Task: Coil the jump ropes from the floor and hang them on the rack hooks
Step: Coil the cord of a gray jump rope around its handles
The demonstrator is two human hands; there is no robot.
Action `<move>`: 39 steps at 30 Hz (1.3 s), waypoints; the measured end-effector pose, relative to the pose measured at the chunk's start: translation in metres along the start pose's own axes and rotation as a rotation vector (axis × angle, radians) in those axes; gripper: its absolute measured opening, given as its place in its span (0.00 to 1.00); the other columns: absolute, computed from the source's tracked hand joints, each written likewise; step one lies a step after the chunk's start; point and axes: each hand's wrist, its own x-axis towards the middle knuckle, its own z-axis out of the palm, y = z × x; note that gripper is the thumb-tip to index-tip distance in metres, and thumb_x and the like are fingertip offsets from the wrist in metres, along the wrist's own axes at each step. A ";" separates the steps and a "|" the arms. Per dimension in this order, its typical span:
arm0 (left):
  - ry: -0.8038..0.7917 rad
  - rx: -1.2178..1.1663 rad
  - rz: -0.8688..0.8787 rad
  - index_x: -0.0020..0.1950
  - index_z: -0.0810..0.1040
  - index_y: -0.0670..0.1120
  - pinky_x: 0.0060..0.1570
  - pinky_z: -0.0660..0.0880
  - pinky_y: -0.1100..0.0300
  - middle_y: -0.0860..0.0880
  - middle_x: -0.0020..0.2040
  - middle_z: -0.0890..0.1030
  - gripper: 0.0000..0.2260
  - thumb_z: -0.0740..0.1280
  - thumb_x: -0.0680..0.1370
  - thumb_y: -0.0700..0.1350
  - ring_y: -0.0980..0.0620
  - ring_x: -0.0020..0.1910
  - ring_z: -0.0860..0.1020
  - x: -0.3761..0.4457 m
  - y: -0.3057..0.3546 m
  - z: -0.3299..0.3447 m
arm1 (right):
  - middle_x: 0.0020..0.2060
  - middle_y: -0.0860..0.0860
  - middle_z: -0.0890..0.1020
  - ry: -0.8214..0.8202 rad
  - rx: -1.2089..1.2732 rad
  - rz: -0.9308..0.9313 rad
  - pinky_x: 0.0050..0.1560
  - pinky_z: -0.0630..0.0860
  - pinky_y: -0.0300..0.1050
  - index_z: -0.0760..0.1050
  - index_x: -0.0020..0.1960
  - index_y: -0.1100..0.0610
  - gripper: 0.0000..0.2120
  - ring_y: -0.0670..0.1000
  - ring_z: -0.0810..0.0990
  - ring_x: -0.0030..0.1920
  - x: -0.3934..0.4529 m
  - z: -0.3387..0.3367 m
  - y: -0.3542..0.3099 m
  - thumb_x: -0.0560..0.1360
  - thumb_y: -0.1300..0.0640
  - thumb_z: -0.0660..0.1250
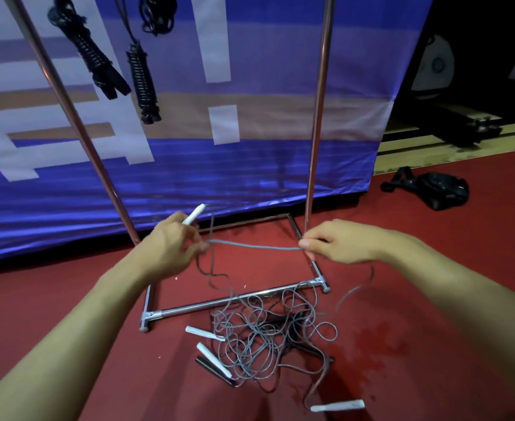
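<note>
Seen from above, two bare arms reach into the middle of the frame. The left hand (171,244) curls around a white handle (194,214) and pinches a grey jump rope (256,245). The right hand (335,243) pinches the same rope between thumb and fingers, so a short length runs nearly level between the hands. From each hand the rope drops to a tangled pile of ropes (268,338) on the red floor (432,299), lower centre, with more white handles (338,406) lying around it. A chrome rack (316,117) stands behind. In the upper left, two coiled black ropes (142,77) hang before a blue banner (250,165). A black bag (441,189) lies at right.
</note>
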 end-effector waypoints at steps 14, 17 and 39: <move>0.112 -0.040 0.288 0.43 0.84 0.46 0.56 0.75 0.48 0.48 0.52 0.71 0.09 0.72 0.80 0.49 0.44 0.49 0.76 0.011 0.044 0.015 | 0.24 0.40 0.75 0.048 0.145 -0.011 0.32 0.67 0.33 0.75 0.37 0.49 0.20 0.41 0.71 0.26 0.002 -0.001 -0.007 0.83 0.40 0.61; 0.133 -0.029 0.210 0.44 0.86 0.48 0.55 0.75 0.45 0.53 0.47 0.67 0.07 0.74 0.78 0.50 0.46 0.46 0.73 0.008 0.013 0.007 | 0.29 0.45 0.76 -0.078 0.217 0.084 0.35 0.71 0.38 0.77 0.40 0.51 0.21 0.45 0.73 0.29 -0.009 -0.005 0.021 0.82 0.38 0.61; 0.108 -0.076 0.192 0.54 0.87 0.51 0.59 0.73 0.45 0.51 0.47 0.68 0.08 0.77 0.76 0.49 0.45 0.50 0.72 0.010 0.029 0.022 | 0.30 0.49 0.70 -0.176 0.509 0.095 0.37 0.72 0.44 0.72 0.37 0.52 0.21 0.49 0.69 0.30 -0.017 -0.005 0.007 0.83 0.41 0.62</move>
